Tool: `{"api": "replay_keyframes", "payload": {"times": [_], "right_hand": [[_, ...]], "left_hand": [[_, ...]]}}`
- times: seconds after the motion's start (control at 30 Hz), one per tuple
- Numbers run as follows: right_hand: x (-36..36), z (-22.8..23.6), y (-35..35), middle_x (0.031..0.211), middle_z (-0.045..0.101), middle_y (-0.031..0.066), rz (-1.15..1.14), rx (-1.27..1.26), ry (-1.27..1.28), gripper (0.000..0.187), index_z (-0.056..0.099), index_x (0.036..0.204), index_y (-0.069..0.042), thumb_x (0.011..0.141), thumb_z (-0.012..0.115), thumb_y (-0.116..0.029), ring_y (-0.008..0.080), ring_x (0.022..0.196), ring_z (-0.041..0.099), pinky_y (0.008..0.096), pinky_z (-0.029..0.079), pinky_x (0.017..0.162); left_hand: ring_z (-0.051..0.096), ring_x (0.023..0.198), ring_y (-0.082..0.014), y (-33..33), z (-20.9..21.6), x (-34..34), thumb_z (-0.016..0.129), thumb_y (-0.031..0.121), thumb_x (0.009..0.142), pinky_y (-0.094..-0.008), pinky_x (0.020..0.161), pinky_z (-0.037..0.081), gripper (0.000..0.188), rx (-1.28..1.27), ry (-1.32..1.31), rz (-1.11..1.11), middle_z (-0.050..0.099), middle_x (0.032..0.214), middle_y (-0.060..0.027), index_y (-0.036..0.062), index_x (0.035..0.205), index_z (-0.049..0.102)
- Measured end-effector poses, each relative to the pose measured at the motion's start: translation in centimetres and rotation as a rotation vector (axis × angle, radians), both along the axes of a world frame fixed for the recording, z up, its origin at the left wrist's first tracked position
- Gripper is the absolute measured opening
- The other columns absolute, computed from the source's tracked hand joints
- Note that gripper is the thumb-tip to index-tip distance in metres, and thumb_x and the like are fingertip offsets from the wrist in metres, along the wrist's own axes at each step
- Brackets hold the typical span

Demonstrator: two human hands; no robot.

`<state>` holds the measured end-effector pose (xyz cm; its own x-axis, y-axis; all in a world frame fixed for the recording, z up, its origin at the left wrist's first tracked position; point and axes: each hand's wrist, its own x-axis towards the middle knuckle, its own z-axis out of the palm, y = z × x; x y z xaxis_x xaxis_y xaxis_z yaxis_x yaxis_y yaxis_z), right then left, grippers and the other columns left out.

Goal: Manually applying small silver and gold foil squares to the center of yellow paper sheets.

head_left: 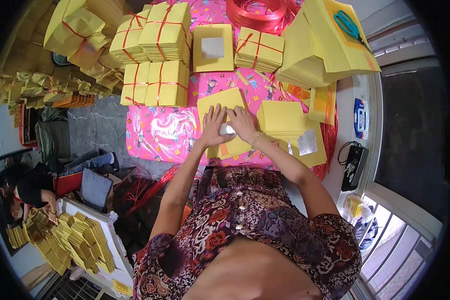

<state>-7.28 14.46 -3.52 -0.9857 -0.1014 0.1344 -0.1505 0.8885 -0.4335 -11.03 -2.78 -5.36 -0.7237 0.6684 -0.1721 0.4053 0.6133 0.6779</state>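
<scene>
A stack of yellow joss paper [224, 100] with a silver patch lies in front of me on the pink table. My left hand [214, 127] rests flat on its left part, fingers stretched out. My right hand [243, 124] lies on the right part, fingers also extended. The silver patch [227, 130] shows between the two hands, partly covered by them. Just right of my right hand sits another yellow paper stack [283, 117], with a silver-patched sheet [308, 143] below it. Farther off lies a further silver-patched yellow sheet [213, 47].
Red-tied yellow bundles [167, 82] stand at the back left, another bundle [260, 49] at the back. Teal scissors [350, 25] lie on tall yellow stacks at the far right. Red plastic ribbon [260, 15] is coiled at the back. At lower left, a person [32, 192] handles yellow papers.
</scene>
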Motion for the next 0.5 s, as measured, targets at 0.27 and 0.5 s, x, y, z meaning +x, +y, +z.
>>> {"api": "replay_keyframes", "payload": {"times": [0.27, 0.5], "right_hand": [[-0.5, 0.4, 1.5, 0.09, 0.053, 0.0041, 0.234, 0.44, 0.137, 0.013, 0.056, 0.091, -0.01, 0.079, 0.056, -0.014, 0.0205, 0.088, 0.052, 0.0337, 0.042, 0.074], [-1.7, 2.3, 0.4, 0.102, 0.054, 0.0111, 0.203, 0.233, 0.074, 0.021, 0.059, 0.099, -0.005, 0.083, 0.06, -0.018, 0.0277, 0.099, 0.052, 0.0389, 0.044, 0.084]], "left_hand": [[0.055, 0.112, -0.0367, -0.3, 1.7, -0.2, 0.07, 0.029, 0.08, -0.0433, 0.092, 0.044, 0.068, 0.075, 0.092, 0.704, 0.054, 0.122, -0.0281, -0.0011, 0.135, 0.043], [0.064, 0.074, -0.0164, -1.4, 0.2, -2.1, 0.06, 0.018, 0.089, -0.0282, 0.059, 0.052, 0.049, 0.794, -0.817, 1.085, 0.063, 0.095, -0.0129, -0.0014, 0.13, 0.042]]}}
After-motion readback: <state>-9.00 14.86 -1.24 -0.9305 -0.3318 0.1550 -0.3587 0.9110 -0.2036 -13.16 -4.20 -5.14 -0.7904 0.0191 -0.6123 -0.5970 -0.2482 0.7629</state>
